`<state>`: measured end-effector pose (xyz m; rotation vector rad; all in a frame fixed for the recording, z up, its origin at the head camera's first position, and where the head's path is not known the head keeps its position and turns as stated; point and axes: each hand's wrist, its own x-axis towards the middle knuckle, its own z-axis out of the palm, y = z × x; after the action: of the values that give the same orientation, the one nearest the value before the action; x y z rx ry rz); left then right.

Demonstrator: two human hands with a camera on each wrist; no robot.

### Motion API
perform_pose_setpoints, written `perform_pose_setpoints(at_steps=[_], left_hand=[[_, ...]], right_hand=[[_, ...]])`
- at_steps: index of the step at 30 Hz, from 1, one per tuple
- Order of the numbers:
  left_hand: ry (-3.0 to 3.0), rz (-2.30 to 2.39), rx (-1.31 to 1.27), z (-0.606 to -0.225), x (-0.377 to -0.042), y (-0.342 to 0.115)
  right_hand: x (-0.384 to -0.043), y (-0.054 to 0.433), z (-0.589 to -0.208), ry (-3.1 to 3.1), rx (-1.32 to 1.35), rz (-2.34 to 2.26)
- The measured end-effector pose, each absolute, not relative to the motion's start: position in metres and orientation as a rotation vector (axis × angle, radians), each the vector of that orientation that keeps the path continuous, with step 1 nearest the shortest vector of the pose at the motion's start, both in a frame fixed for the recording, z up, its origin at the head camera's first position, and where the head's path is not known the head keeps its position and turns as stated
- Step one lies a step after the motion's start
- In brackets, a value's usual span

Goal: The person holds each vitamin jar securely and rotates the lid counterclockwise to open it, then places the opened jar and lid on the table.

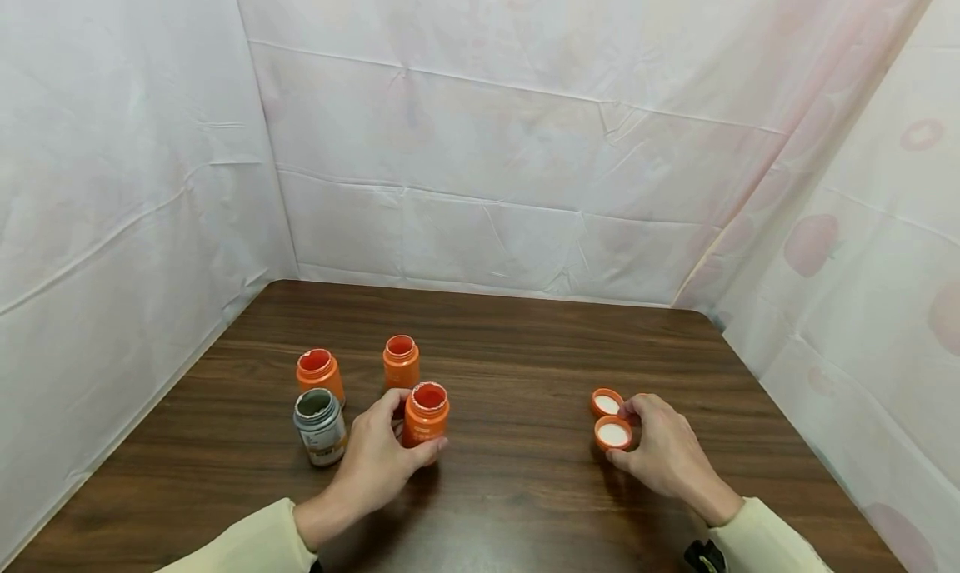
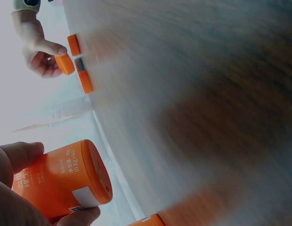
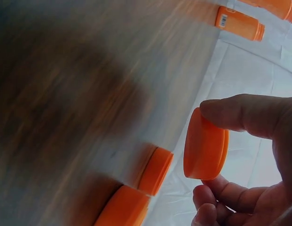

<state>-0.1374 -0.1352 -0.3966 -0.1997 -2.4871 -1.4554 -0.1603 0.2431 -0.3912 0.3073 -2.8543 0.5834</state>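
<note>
My left hand (image 1: 371,456) grips an open orange bottle (image 1: 425,427) by its sides, thumb in front. Its bottom (image 2: 101,172) shows in the left wrist view, raised off the table. On the right, my right hand (image 1: 667,452) pinches an orange screw cap (image 1: 613,434) between thumb and fingers, its white liner facing up. The right wrist view has this cap tilted above the table. Just behind it lies another orange cap (image 1: 606,402), liner up. Further caps stand close by in the left wrist view, an orange one (image 2: 73,44) and a grey one (image 2: 80,64).
Left of the held bottle stand a grey open bottle (image 1: 322,435) and an orange open bottle (image 1: 318,377). Another orange open bottle (image 1: 401,365) stands behind it. A pale sheet (image 1: 480,140) hangs along the back and sides of the dark wooden table (image 1: 517,348).
</note>
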Motion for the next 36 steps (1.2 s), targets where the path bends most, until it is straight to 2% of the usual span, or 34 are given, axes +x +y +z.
perform_pose_setpoints(at_steps=[36], left_hand=[[-2.566, -1.333, -0.087, -0.401, -0.142, -0.146]], right_hand=[[-0.164, 0.254, -0.404, -2.911, 0.34, 0.385]])
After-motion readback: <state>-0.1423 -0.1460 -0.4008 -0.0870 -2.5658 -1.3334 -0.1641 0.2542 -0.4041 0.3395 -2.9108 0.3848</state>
